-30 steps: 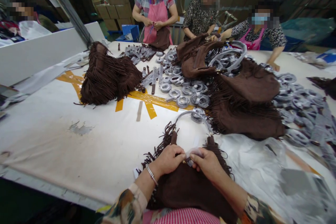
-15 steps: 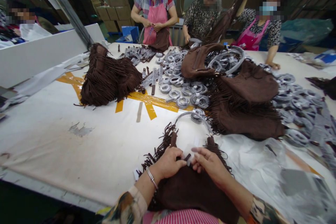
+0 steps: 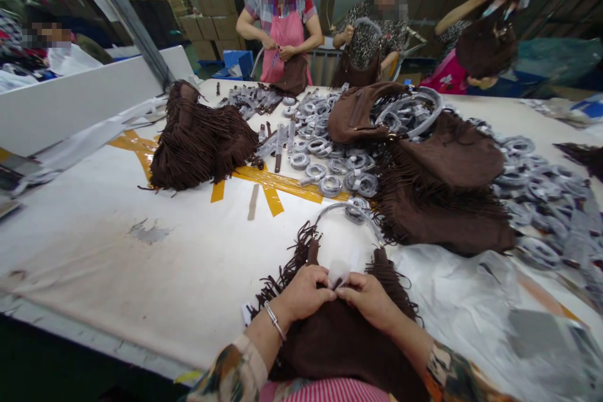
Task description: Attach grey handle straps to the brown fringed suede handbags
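Observation:
A dark brown fringed handbag [image 3: 348, 345] lies in front of me, its wrapped handle [image 3: 336, 206] arching away over the table. At the bag's opening, my left hand [image 3: 306, 292] pinches a small dark brown tab [image 3: 338, 283] between thumb and fingers. From the other side, my right hand [image 3: 370, 301] is closed on the same tab, its fingertips nearly touching the left ones. A small translucent plastic wrap [image 3: 340, 269] sticks up between the two hands. The tab's lower end is hidden by my fingers.
A fringed brown bundle [image 3: 202, 138] lies at the left. Brown bags [image 3: 447, 213] are piled at the right beside many plastic-wrapped straps [image 3: 541, 188]. Clear plastic bags [image 3: 452, 301] lie near my right arm. Co-workers [image 3: 287, 31] stand across the table handling bags.
My right hand has moved left and closed in at the tab, beside my left hand. The plastic wrap now stands up between them. Across the table, a co-worker at the right has raised a bag.

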Motion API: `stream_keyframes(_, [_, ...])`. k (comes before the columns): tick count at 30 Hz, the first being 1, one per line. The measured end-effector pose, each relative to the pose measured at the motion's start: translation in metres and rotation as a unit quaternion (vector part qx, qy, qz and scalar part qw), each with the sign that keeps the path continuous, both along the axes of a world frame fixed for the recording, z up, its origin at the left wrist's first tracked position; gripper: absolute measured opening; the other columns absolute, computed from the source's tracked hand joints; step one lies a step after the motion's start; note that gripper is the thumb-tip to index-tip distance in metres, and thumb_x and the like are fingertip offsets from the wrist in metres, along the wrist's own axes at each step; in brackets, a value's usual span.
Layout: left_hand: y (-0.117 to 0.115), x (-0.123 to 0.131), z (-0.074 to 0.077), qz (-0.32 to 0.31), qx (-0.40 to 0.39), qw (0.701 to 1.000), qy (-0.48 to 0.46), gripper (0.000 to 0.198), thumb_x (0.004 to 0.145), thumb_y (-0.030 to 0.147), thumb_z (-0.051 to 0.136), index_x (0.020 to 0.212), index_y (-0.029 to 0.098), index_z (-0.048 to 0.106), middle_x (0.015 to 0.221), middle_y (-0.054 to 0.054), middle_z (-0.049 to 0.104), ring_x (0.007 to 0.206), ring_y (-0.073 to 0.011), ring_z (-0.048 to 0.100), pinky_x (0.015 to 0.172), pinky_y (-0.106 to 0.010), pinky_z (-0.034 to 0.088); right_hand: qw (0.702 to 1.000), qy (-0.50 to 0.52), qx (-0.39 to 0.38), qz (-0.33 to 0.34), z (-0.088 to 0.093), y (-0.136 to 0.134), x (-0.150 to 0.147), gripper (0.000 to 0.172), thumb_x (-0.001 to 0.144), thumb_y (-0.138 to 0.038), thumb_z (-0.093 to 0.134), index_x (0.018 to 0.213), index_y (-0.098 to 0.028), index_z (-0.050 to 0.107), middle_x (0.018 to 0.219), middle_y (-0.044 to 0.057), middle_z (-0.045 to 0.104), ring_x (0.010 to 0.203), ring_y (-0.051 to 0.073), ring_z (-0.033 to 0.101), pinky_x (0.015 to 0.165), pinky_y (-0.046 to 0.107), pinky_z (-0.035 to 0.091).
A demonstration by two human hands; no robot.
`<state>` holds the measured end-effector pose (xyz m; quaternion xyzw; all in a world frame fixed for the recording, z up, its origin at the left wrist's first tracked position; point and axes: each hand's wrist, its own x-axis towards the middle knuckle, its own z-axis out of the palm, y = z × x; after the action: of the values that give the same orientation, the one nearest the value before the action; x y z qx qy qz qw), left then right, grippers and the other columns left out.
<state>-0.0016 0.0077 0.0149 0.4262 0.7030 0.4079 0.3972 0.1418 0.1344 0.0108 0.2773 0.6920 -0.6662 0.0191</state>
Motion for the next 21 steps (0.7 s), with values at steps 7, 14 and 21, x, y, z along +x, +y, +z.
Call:
stream_keyframes(7, [-0.005, 0.004, -0.002, -0.003, -0.007, 0.999, 0.039, 0.007, 0.073, 0.022, 0.064, 0.072, 0.020, 0.071, 0.090, -0.005, 0.068, 0.095, -0.0206, 0.059, 0.092, -0.032, 0.042, 0.994, -0.029, 0.061, -0.084, -0.016, -0.013, 0.001, 0.032, 0.077, -0.045, 0.064, 0.065, -0.018, 0.054, 0.056, -0.006, 0.041, 0.057, 0.010, 0.036, 0.055, 0.025, 0.026])
stream_keyframes(14, [-0.002, -0.015, 0.012, -0.091, -0.015, 0.996, -0.007, 0.024, 0.079, 0.019, 0.046, 0.073, 0.019, 0.070, 0.076, 0.000, 0.065, 0.082, -0.0155, 0.060, 0.081, -0.025, 0.044, 0.994, -0.038, 0.047, -0.095, -0.022, -0.013, 0.001, 0.032, 0.077, -0.044, 0.065, 0.064, -0.019, 0.051, 0.055, -0.007, 0.040, 0.055, 0.010, 0.033, 0.053, 0.024, 0.024])
stream_keyframes(21, [0.008, -0.010, 0.006, -0.073, -0.066, 0.995, -0.028, 0.026, 0.080, 0.031, 0.054, 0.060, 0.015, 0.061, 0.054, 0.006, 0.042, 0.058, -0.0101, 0.040, 0.055, -0.024, 0.030, 0.993, -0.025, 0.051, -0.107, -0.013, -0.015, 0.002, 0.033, 0.075, -0.048, 0.064, 0.066, -0.018, 0.054, 0.057, -0.006, 0.044, 0.058, 0.011, 0.037, 0.056, 0.025, 0.029])
